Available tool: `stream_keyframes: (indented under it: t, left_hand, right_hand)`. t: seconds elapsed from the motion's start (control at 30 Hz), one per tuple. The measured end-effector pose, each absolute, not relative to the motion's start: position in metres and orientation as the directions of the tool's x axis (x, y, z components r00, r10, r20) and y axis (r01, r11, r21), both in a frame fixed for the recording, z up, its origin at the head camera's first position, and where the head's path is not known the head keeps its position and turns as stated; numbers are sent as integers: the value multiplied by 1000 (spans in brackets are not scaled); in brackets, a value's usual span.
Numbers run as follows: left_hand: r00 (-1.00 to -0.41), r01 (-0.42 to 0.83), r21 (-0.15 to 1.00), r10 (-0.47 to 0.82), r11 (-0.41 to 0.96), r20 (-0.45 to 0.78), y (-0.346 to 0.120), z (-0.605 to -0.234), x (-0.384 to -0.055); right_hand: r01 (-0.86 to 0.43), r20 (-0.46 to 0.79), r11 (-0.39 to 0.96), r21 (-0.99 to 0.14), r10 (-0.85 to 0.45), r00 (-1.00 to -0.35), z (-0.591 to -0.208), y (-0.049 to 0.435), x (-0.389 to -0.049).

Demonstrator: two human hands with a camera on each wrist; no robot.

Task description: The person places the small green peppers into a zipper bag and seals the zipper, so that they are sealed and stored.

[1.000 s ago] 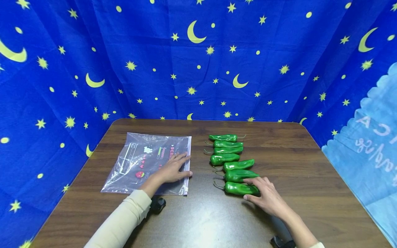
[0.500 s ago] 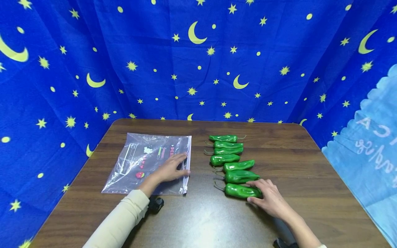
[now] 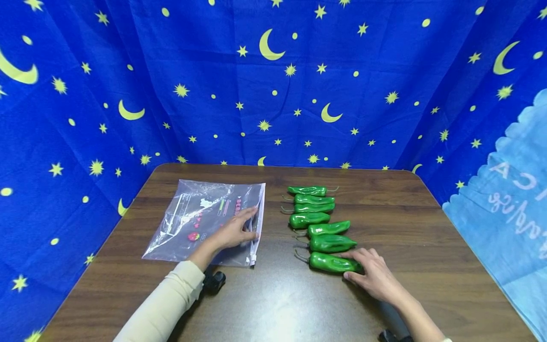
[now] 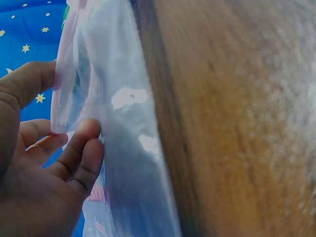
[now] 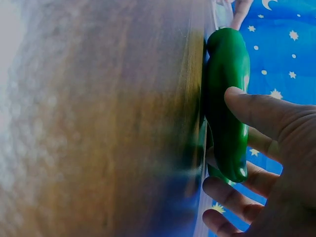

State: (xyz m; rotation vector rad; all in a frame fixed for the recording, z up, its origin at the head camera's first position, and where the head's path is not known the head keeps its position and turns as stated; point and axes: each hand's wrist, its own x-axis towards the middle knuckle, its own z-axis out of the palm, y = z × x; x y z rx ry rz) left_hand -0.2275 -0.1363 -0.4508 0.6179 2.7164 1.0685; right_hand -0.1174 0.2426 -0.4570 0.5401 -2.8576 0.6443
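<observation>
At five o'clock, the right hand is pinching the nearest pepper, ideally gently; the left hand is touching the bag, grip unclear.

left sleeve: i wear it long, plain cream, softly creased along my forearm
left cuff: the same cream, gathered into wrinkles
left wrist piece: black, rounded, compact, its markings too small to tell
left hand: mine, bare
right hand: mine, bare too
right sleeve: only a pale edge shows
right wrist piece: black, partly cut off
</observation>
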Motion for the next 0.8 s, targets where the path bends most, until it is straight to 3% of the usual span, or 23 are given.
stream_keyframes:
  t: [0.5, 0.8]
  left_hand:
    - [-901, 271, 822, 434, 500, 33, -136, -452, -230]
    - [-873, 384, 852, 442, 355, 209, -137, -453, -227]
  right_hand:
    - [-393, 246, 842, -369, -320, -915, -457, 248, -117]
    - [-388, 268, 824, -412, -297, -916, -455, 254, -115]
